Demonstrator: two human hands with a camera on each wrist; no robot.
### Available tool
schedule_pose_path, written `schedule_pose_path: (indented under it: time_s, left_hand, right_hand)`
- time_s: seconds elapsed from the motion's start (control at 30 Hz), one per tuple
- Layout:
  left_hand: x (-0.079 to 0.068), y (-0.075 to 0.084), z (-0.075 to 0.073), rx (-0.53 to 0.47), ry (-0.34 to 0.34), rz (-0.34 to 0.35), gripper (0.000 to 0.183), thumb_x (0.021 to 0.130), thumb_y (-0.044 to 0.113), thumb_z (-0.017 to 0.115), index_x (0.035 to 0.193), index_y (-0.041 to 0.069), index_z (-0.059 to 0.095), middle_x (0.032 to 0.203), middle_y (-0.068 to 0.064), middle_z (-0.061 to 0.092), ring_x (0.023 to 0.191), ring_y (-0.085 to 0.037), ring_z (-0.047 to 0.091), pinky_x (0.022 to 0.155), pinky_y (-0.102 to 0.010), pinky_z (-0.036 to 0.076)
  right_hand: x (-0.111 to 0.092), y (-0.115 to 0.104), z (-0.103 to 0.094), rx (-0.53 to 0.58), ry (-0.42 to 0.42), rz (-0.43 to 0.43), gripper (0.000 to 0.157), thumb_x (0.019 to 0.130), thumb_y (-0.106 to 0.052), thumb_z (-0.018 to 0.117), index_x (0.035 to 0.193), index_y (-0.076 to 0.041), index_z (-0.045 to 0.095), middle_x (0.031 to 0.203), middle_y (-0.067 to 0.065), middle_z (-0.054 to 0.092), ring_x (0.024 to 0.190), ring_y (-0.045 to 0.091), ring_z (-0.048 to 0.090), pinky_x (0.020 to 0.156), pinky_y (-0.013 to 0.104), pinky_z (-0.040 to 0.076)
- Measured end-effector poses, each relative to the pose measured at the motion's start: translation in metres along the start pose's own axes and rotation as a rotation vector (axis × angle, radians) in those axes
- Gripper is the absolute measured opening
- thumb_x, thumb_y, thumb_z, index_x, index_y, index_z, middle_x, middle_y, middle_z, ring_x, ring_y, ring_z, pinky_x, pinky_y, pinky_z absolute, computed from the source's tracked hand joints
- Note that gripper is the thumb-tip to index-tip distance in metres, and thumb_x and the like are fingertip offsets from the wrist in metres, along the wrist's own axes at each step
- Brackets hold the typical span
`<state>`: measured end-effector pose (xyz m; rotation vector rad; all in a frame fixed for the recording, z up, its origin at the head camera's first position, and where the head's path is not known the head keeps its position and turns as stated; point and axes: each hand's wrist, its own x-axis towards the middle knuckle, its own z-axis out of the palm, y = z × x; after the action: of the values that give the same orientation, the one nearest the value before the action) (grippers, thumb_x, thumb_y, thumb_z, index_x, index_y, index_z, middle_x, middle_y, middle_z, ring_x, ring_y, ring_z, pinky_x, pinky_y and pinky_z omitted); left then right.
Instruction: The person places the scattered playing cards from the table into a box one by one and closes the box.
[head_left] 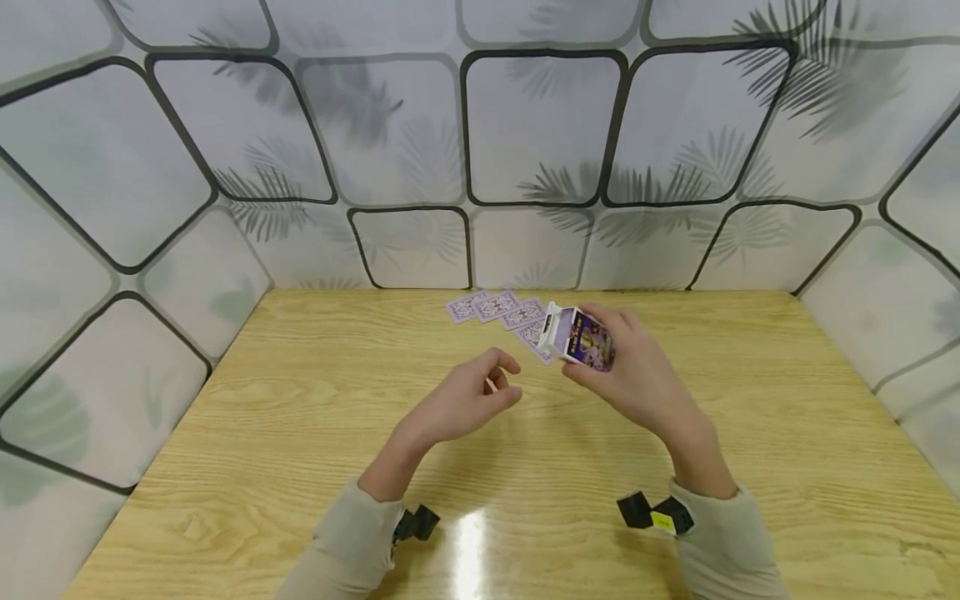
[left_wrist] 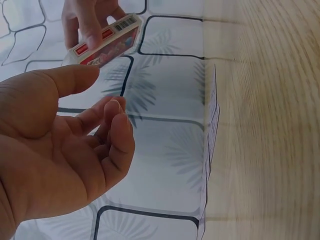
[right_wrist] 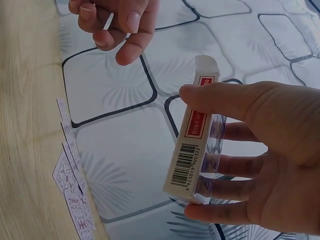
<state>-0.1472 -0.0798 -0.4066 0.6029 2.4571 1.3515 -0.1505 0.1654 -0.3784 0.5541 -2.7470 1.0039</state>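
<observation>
My right hand (head_left: 645, 379) grips a small purple and white playing card box (head_left: 591, 340) above the table, thumb on one narrow side and fingers on the other. The box's flap stands open toward the left. In the right wrist view a barcode and red label show on the side of the box (right_wrist: 192, 135). To its left my left hand (head_left: 465, 396) hovers with loosely bent fingers and holds nothing; its palm shows in the left wrist view. Several purple-backed playing cards (head_left: 497, 306) lie overlapping on the table beyond the hands, the nearest partly hidden by the box.
The pale wooden table (head_left: 300, 433) reaches back to a padded-looking wall covering (head_left: 540, 125) with dark outlines and leaf prints. It also rises at both sides. Each wrist carries a small black device (head_left: 416, 523), close above the tabletop.
</observation>
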Motion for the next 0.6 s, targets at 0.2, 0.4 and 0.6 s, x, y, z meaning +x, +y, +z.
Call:
schedule_pose_path:
  time_s: [0.2, 0.4, 0.6]
  left_hand:
    - [0.012, -0.013, -0.009, 0.017, 0.028, -0.064, 0.028, 0.1, 0.025, 0.058, 0.124, 0.01, 0.056, 0.099, -0.007, 0.06, 0.076, -0.019, 0.055, 0.065, -0.032, 0.047]
    - [0.044, -0.039, -0.023, 0.173, 0.128, -0.19, 0.035, 0.101, 0.02, 0.054, 0.131, 0.001, 0.054, 0.121, -0.017, 0.057, 0.107, -0.031, 0.056, 0.086, -0.042, 0.049]
    - [0.074, -0.063, -0.034, 0.497, 0.101, -0.318, 0.046, 0.099, 0.012, 0.043, 0.144, 0.001, 0.043, 0.153, -0.024, 0.033, 0.139, -0.045, 0.031, 0.107, -0.059, 0.036]
  right_hand:
    - [0.0, 0.004, -0.002, -0.023, -0.006, 0.017, 0.072, 0.084, -0.022, 0.08, 0.146, -0.008, 0.045, 0.127, 0.021, 0.049, 0.098, 0.031, 0.056, 0.079, 0.044, 0.05]
    - [-0.001, 0.008, -0.002, -0.049, -0.025, 0.002, 0.073, 0.084, -0.023, 0.081, 0.145, -0.007, 0.046, 0.126, 0.02, 0.05, 0.098, 0.03, 0.055, 0.077, 0.04, 0.05]
    - [-0.002, 0.007, -0.002, -0.063, -0.027, -0.019, 0.072, 0.083, -0.024, 0.081, 0.144, -0.007, 0.048, 0.125, 0.019, 0.052, 0.095, 0.028, 0.055, 0.076, 0.038, 0.049]
